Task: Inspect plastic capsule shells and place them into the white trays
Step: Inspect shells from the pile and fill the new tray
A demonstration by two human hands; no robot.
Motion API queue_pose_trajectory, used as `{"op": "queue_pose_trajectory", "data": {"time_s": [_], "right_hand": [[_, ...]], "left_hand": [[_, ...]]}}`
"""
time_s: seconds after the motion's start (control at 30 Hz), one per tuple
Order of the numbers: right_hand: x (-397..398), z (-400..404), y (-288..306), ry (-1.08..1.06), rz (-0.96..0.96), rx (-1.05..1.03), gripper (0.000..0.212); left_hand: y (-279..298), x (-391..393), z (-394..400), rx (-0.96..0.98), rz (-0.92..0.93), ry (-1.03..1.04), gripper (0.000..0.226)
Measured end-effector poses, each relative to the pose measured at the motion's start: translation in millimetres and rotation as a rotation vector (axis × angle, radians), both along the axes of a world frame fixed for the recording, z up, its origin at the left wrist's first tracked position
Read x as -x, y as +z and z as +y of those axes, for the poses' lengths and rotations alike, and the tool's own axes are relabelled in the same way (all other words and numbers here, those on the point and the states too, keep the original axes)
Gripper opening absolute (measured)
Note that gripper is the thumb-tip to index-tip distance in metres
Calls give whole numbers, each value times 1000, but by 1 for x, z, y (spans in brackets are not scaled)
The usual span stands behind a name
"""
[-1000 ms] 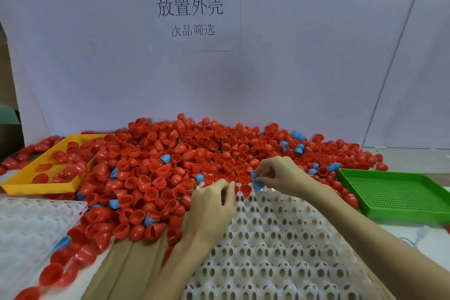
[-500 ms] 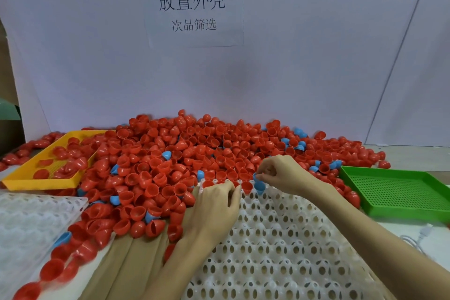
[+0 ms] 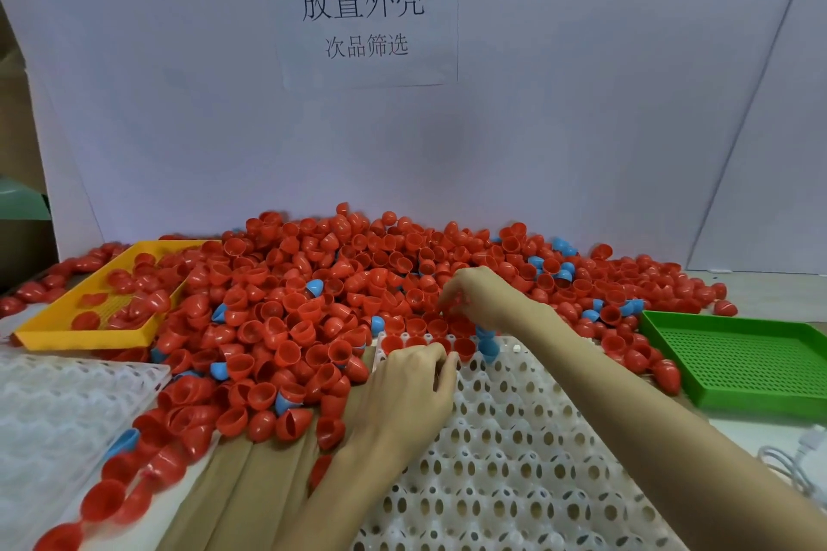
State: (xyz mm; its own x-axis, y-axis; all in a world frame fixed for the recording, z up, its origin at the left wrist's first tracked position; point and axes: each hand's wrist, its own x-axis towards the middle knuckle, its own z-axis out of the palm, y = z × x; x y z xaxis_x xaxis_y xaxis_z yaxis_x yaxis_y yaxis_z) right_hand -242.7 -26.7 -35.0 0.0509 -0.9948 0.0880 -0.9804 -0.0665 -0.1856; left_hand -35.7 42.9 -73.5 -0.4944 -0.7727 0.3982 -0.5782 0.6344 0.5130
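The left hand point(image 3: 409, 389) rests curled on the white tray point(image 3: 514, 461); whether the right hand point(image 3: 481, 295), among red shells point(image 3: 313, 282), grips anything is unclear.

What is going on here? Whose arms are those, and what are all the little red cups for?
The picture comes from a camera worn on a person's head, so you see that person's own two arms reaching forward. The red cups are plastic shells, a big heap on the table, with a few blue ones mixed in. In front lies a white tray full of holes; a row of shells already sits along its far edge. One blue shell stands there too. The left hand rests on the tray. The right hand reaches into the heap; it is blurred, so I cannot tell if it holds anything. A yellow tray sits left, a green tray right.
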Motion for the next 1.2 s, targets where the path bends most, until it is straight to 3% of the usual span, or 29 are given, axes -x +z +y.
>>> {"op": "queue_pose_trajectory", "data": {"time_s": [0.17, 0.3, 0.53, 0.73, 0.93, 1.1, 1.2], "right_hand": [[7, -3, -3, -89, 42, -14, 36], [10, 5, -7, -112, -48, -5, 37], [10, 8, -6, -217, -52, 294, 33], [17, 29, 9, -333, -384, 534, 19], [4, 98, 10, -284, -637, 429, 15], [-7, 150, -1, -191, -652, 286, 15], [-6, 162, -3, -164, -628, 191, 13]], "left_hand": [[1, -1, 1, -6, -11, -4, 45], [2, -1, 2, -12, -32, -4, 45], [1, -1, 2, -15, -45, 8, 45], [-2, -3, -3, -63, 40, 15, 43], [-2, -2, -2, -76, 143, -10, 12], [3, -1, 1, 6, 162, -144, 48], [6, 3, 9, -40, 221, -309, 50]]}}
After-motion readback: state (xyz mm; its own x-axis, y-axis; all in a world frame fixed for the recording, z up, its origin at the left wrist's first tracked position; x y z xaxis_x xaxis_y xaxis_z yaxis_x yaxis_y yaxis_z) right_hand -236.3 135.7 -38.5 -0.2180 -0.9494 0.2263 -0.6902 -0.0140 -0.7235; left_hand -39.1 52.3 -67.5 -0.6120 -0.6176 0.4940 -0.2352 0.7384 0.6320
